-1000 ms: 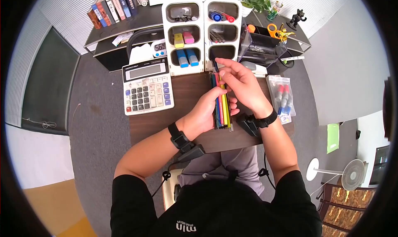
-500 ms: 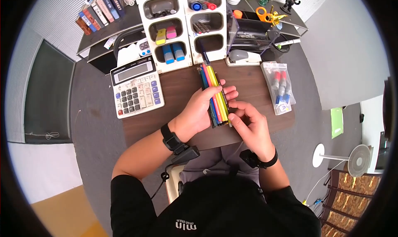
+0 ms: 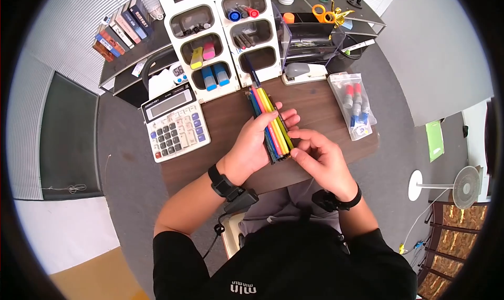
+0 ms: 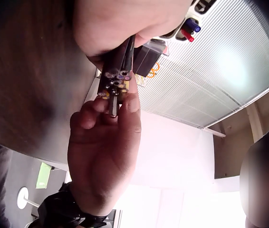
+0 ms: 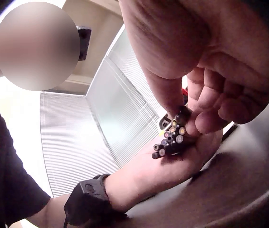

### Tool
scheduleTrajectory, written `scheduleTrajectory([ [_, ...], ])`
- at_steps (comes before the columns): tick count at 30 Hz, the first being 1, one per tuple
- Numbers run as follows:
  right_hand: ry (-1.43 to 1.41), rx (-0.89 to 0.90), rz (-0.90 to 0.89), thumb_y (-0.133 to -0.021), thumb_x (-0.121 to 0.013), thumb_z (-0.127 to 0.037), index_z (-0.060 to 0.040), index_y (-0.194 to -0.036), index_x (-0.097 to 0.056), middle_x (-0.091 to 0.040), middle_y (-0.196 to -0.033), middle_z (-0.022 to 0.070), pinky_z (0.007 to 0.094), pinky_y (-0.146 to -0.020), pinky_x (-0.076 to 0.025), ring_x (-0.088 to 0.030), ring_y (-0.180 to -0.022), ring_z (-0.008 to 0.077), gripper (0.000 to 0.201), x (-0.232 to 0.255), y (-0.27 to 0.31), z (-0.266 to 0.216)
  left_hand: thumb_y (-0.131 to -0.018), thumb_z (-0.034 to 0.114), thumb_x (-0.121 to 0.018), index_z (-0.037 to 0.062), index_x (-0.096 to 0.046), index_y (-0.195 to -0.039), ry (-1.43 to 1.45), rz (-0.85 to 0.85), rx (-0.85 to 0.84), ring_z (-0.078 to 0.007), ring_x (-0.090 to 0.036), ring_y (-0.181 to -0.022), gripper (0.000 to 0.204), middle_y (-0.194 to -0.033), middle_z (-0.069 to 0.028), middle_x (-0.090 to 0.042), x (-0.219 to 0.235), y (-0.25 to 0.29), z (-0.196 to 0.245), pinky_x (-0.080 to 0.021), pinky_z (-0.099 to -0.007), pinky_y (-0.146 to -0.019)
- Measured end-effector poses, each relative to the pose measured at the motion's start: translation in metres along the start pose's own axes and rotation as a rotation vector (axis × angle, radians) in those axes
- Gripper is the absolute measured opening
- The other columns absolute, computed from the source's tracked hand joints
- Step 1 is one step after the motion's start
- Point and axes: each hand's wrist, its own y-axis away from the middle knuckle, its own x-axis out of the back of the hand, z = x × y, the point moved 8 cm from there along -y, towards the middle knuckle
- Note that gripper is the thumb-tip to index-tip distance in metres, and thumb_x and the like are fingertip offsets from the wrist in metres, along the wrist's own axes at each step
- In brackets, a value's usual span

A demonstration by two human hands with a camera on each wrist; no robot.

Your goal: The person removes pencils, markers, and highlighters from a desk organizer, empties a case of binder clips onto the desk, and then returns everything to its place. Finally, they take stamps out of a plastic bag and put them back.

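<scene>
A bundle of colored pencils (image 3: 273, 122), with blue, pink and yellow ones showing, lies across the left hand (image 3: 251, 145), whose thumb presses over it. At the bundle's near end, the right hand (image 3: 326, 161) pinches one of the sticks between thumb and index finger. In the left wrist view, one pencil (image 4: 114, 107) stands out from the bundle between the right hand's (image 4: 103, 152) fingertips. The right wrist view shows the pencil ends (image 5: 175, 135) clustered over the left palm (image 5: 158, 175). A dark pen (image 3: 253, 73) extends from the far end toward the organizer.
The white organizer (image 3: 234, 48) holds markers and highlighters behind the hands. A calculator (image 3: 176, 124) lies at the left. Toward the right are a stapler (image 3: 304, 73) and a clear pouch of markers (image 3: 353, 105). The near table edge (image 3: 262, 189) runs below the wrists.
The right hand has moved from the bundle's far end down to its near end and taken hold there. The left hand keeps its grip. The head view has shifted and turned.
</scene>
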Motion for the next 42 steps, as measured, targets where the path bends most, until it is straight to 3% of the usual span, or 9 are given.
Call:
scheduleTrajectory([
  [6, 0.033, -0.005, 0.008, -0.098, -0.069, 0.0, -0.0032, -0.126, -0.07, -0.062, -0.082, -0.0036, 0.0222, -0.067, -0.048, -0.055, -0.074, 0.0028, 0.028, 0.008, 0.0, -0.01, -0.107, 0.018, -0.053, 0.0073, -0.051, -0.139, 0.002, 0.018, -0.014, -0.0305, -0.06, -0.13, 0.034, -0.138, -0.0179, -0.061, -0.003, 0.003, 0.003, -0.051, -0.0488, -0.11],
  [12, 0.191, 0.119, 0.227, -0.098, -0.068, -0.002, 0.0001, -0.122, -0.071, -0.064, -0.077, -0.0002, 0.0222, -0.069, -0.048, -0.055, -0.072, 0.0042, 0.024, 0.029, -0.015, -0.043, -0.106, 0.021, -0.055, 0.0063, -0.05, -0.142, 0.025, 0.052, -0.054, -0.0314, -0.06, -0.13, 0.039, -0.14, -0.0203, -0.059, -0.004, 0.006, 0.007, -0.049, -0.0469, -0.114],
  [18, 0.282, 0.113, 0.119, -0.101, -0.063, -0.009, 0.003, -0.117, -0.07, -0.075, -0.081, 0.0112, 0.034, -0.061, -0.06, -0.075, -0.068, 0.0177, 0.022, 0.005, -0.099, -0.063, -0.106, 0.027, -0.057, 0.0032, -0.047, -0.146, 0.025, -0.001, -0.058, -0.0312, -0.06, -0.131, 0.048, -0.143, -0.0201, -0.057, -0.001, 0.001, 0.006, -0.047, -0.0457, -0.116],
  [19, 0.422, 0.245, 0.137, -0.1, -0.064, -0.013, 0.0032, -0.115, -0.07, -0.075, -0.079, 0.0141, 0.0323, -0.06, -0.06, -0.076, -0.066, 0.0214, 0.023, 0.002, -0.113, -0.063, -0.106, 0.027, -0.057, 0.0032, -0.047, -0.146, 0.023, -0.008, -0.066, -0.0312, -0.06, -0.131, 0.048, -0.143, -0.0201, -0.057, -0.002, 0.0, 0.007, -0.047, -0.0457, -0.116],
  [25, 0.434, 0.189, 0.071, -0.099, -0.066, -0.016, 0.003, -0.114, -0.071, -0.074, -0.077, 0.0158, 0.0344, -0.061, -0.058, -0.073, -0.061, 0.0223, 0.025, -0.015, -0.142, -0.051, -0.106, 0.032, -0.057, 0.0041, -0.049, -0.144, 0.008, -0.026, -0.059, -0.0298, -0.061, -0.128, 0.048, -0.134, -0.016, -0.061, -0.004, 0.002, 0.005, -0.047, -0.0451, -0.117],
  [34, 0.436, 0.291, 0.106, -0.1, -0.067, -0.015, 0.003, -0.117, -0.07, -0.075, -0.085, 0.0174, 0.0337, -0.068, -0.058, -0.077, -0.075, 0.0221, 0.025, -0.002, -0.093, -0.065, -0.106, 0.026, -0.057, 0.0049, -0.054, -0.138, 0.039, -0.057, -0.061, -0.0282, -0.063, -0.123, 0.038, -0.134, -0.0163, -0.063, -0.001, -0.001, 0.005, -0.051, -0.0442, -0.112],
  [37, 0.181, 0.209, 0.087, -0.101, -0.068, -0.01, 0.0007, -0.12, -0.069, -0.076, -0.086, 0.0115, 0.0311, -0.069, -0.058, -0.075, -0.078, 0.0159, 0.023, 0.006, -0.055, -0.044, -0.106, 0.023, -0.056, 0.007, -0.053, -0.141, 0.057, -0.002, -0.063, -0.0288, -0.062, -0.127, 0.038, -0.138, -0.0174, -0.061, 0.003, -0.001, 0.006, -0.052, -0.0456, -0.11],
  [40, 0.38, 0.073, 0.02, -0.101, -0.068, -0.009, -0.0013, -0.122, -0.069, -0.075, -0.085, 0.0089, 0.0298, -0.067, -0.056, -0.071, -0.072, 0.014, 0.023, 0.004, -0.022, -0.034, -0.106, 0.02, -0.055, 0.0093, -0.051, -0.143, 0.079, 0.029, -0.029, -0.0292, -0.06, -0.13, 0.039, -0.141, -0.0177, -0.06, 0.002, 0.002, 0.003, -0.053, -0.0472, -0.109],
  [42, 0.297, 0.057, 0.045, -0.1, -0.069, -0.007, -0.0031, -0.125, -0.068, -0.071, -0.082, 0.005, 0.0283, -0.066, -0.053, -0.065, -0.069, 0.0106, 0.025, 0.0, -0.01, -0.017, -0.106, 0.02, -0.056, 0.0097, -0.051, -0.144, 0.049, 0.018, -0.019, -0.0295, -0.059, -0.132, 0.039, -0.143, -0.0176, -0.059, 0.003, 0.001, 0.002, -0.052, -0.048, -0.109],
])
